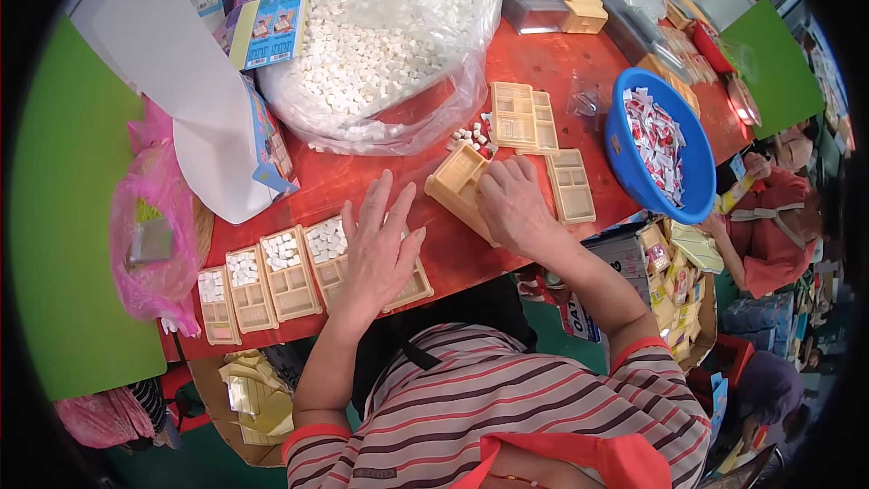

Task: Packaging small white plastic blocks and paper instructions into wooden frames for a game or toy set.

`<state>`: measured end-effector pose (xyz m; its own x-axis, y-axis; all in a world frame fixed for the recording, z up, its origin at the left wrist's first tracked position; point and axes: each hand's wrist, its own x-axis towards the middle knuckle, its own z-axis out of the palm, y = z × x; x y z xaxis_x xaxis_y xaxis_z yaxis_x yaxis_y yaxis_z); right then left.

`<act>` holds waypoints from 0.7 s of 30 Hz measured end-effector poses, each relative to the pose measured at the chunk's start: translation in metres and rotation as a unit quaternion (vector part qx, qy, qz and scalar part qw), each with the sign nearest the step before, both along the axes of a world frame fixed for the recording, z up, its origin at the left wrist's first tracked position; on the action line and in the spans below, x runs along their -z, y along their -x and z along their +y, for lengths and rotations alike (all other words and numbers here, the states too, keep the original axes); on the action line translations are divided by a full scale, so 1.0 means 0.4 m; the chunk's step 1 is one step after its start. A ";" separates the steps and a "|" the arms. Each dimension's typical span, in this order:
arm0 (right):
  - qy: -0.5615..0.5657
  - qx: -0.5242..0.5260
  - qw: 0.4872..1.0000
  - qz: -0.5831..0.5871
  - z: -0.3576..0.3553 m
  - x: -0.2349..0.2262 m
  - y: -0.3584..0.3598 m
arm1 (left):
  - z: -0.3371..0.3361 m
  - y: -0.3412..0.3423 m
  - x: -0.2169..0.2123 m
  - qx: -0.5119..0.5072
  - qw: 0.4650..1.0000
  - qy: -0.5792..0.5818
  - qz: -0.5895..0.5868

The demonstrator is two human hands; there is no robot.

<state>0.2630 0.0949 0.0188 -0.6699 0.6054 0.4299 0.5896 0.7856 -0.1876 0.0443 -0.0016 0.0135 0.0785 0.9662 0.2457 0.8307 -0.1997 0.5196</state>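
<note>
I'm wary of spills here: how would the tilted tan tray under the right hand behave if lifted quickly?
The tan compartment tray looks like thin moulded plastic, so probably light and a bit flexible. The right hand already holds it tipped on edge, so it likely tilts easily. Any small white pieces inside would probably slide out over its shallow walls.

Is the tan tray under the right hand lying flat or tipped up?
Tipped up: the right hand holds the tan tray tilted, one edge raised off the red table.

Packing workshop: bulk bag of white pieces (380,32), stacked trays (272,276), co-workers.
</note>
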 end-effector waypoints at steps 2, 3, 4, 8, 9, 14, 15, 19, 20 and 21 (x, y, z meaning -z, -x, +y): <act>-0.028 0.008 0.998 -0.061 -0.027 -0.025 0.020 | 0.004 -0.001 0.000 0.006 1.000 0.005 -0.003; -0.027 0.010 0.998 -0.064 -0.034 -0.014 0.022 | 0.006 -0.006 0.002 0.008 1.000 0.006 -0.006; -0.038 0.012 0.993 -0.108 -0.038 0.005 0.023 | 0.007 -0.011 0.004 0.012 1.000 0.001 -0.006; -0.045 -0.009 0.993 -0.104 -0.030 0.024 0.028 | 0.001 -0.016 0.010 0.018 1.000 -0.005 -0.006; -0.046 -0.009 0.993 -0.105 -0.022 0.028 0.024 | -0.002 -0.015 0.009 0.018 1.000 -0.005 -0.006; -0.038 -0.027 0.997 -0.063 -0.012 0.029 0.008 | -0.004 0.001 0.013 0.009 1.000 0.009 -0.012; -0.039 -0.026 0.997 -0.064 -0.011 0.026 0.008 | -0.003 0.003 0.013 0.010 1.000 0.009 -0.013; -0.021 -0.046 0.998 -0.025 -0.002 -0.002 -0.003 | 0.004 0.009 0.011 0.011 1.000 0.006 -0.026; -0.010 -0.051 0.999 -0.006 0.001 -0.017 -0.008 | 0.008 0.011 0.011 0.011 1.000 0.005 -0.025; -0.012 -0.055 0.998 -0.006 0.001 -0.037 -0.010 | 0.011 0.016 0.013 0.008 1.000 0.002 -0.025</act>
<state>0.2671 0.0955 0.0337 -0.7367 0.5177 0.4350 0.5025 0.8496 -0.1602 0.0380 0.0028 0.0085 0.0808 0.9661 0.2451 0.8001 -0.2096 0.5620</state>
